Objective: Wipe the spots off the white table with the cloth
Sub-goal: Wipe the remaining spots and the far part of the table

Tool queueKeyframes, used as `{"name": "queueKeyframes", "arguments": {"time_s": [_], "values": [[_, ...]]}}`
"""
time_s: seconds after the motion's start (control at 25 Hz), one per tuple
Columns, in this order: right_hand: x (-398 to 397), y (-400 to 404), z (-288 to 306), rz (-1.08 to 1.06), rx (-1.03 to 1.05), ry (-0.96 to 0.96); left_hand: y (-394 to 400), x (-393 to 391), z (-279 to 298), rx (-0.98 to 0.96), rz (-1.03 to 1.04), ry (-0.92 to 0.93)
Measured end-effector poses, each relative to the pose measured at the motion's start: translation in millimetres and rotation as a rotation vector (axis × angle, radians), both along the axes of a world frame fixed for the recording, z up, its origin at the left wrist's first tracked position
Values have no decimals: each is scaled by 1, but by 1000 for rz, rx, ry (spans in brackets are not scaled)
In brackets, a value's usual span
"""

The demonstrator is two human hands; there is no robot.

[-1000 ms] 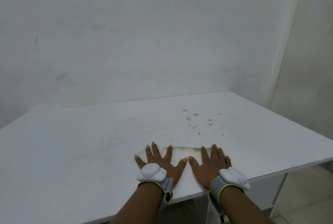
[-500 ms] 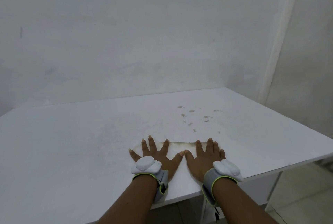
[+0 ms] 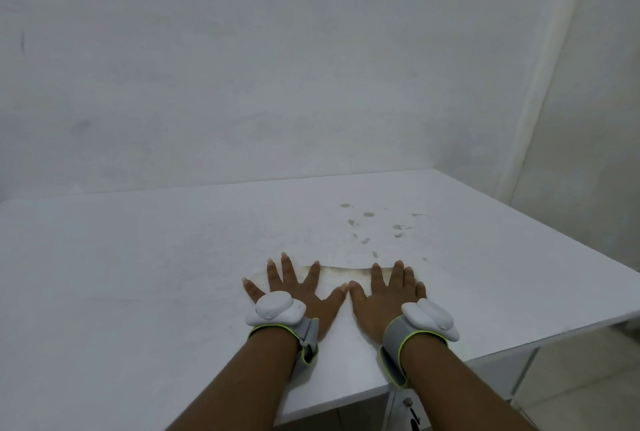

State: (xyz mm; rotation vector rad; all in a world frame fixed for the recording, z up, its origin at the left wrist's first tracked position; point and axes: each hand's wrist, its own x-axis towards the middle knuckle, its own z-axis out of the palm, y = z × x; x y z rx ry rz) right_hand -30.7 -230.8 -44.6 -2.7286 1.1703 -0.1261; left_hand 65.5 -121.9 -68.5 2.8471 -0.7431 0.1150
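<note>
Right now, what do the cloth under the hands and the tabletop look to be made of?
Cloth: thin, limp white fabric or paper towel, lying flat with a yellowish stained far edge; which one, I cannot tell. Table: smooth, matte white board, likely laminate, with a thin straight edge. Spots: dried brownish marks.

Cloth (image 3: pixel 341 283) mostly hidden under both hands

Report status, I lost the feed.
Left hand and right hand flat, fingers spread, on thin white cloth. Brownish spots on white table beyond, unwiped. Path clear.
</note>
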Motion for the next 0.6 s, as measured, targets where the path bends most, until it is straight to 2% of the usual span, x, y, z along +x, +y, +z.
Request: {"name": "queueKeyframes", "arguments": {"time_s": [0.6], "values": [[37,-19,0,-1,-16,15,-22,41,-7,-25,40,-46]]}}
